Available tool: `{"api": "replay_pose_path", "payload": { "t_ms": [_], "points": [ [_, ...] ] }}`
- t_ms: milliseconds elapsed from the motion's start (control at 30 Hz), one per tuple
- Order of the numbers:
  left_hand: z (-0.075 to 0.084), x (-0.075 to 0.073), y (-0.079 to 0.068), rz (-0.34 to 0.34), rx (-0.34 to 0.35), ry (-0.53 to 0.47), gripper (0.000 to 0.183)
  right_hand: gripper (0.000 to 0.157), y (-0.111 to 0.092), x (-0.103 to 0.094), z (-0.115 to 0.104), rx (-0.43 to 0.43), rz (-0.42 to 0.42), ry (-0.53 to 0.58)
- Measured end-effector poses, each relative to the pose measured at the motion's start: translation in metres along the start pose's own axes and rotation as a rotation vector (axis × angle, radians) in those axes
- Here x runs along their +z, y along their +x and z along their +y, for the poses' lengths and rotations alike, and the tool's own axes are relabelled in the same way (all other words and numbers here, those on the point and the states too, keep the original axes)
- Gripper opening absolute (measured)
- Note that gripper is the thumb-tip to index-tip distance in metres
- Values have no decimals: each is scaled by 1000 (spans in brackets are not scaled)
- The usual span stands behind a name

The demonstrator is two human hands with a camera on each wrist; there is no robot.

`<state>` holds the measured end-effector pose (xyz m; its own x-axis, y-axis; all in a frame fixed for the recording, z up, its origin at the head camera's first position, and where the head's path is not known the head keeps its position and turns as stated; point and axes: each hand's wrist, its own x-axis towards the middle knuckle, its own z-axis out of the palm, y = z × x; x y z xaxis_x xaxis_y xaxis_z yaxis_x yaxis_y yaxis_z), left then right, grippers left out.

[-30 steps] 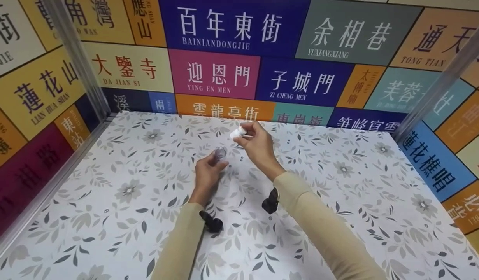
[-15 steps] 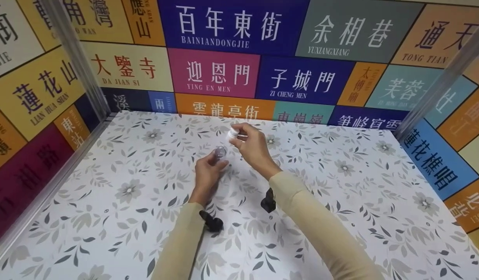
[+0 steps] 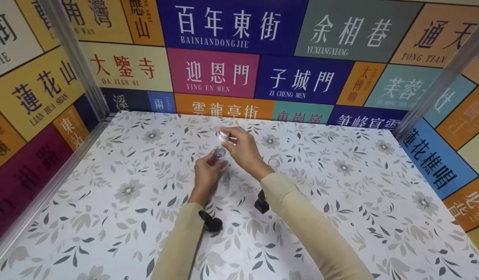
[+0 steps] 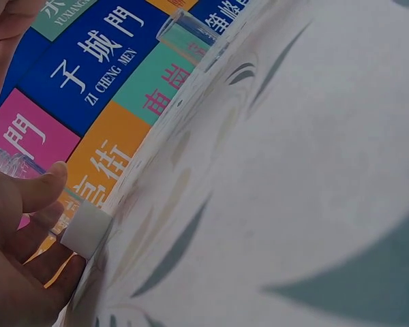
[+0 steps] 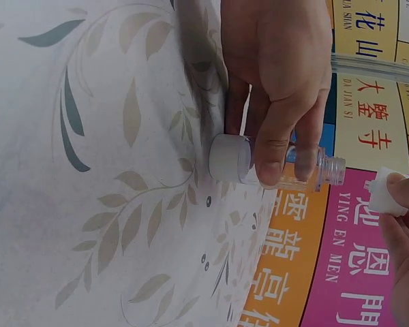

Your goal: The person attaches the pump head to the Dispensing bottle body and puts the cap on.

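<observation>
In the head view my left hand (image 3: 209, 171) grips a small clear bottle (image 3: 219, 153), thumb on one side and fingers round the other. Its uncapped threaded neck and white base (image 5: 229, 158) show in the right wrist view, where the bottle stands upright with the base at the table. My right hand (image 3: 244, 149) pinches a white bottle cap (image 3: 223, 136) between thumb and fingertips. That cap (image 5: 384, 193) is close above the neck, with a gap between them. A clear cup-shaped cover (image 3: 274, 162) stands on the table beside my right wrist.
The table (image 3: 130, 233) has a pale leaf-and-flower cover. Panels with coloured street-name signs (image 3: 214, 74) rise behind and at both sides, with clear corner strips (image 3: 83, 70) where they meet. A black wrist camera (image 3: 212, 222) hangs at each sleeve.
My right hand has moved left and down with the white cap, bringing it over the bottle. The clear cover has come into sight behind the right wrist. My left hand stays put.
</observation>
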<state>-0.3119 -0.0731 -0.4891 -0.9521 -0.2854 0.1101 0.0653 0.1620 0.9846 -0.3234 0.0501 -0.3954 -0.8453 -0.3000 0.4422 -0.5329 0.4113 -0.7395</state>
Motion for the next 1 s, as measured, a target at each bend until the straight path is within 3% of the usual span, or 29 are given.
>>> {"api": "replay_pose_path", "payload": {
  "t_ms": [200,667,1000],
  "points": [
    [0,-1,0,2,4,-3,50,39,1,6,0,-8,-30,-60],
    [0,0,-2,13,44,12,49,38,-1,14,8,-48,-39,-76],
    [0,-1,-3,-2,-4,-33,49,38,-2,20,7,-46,-47,-131]
  ]
}}
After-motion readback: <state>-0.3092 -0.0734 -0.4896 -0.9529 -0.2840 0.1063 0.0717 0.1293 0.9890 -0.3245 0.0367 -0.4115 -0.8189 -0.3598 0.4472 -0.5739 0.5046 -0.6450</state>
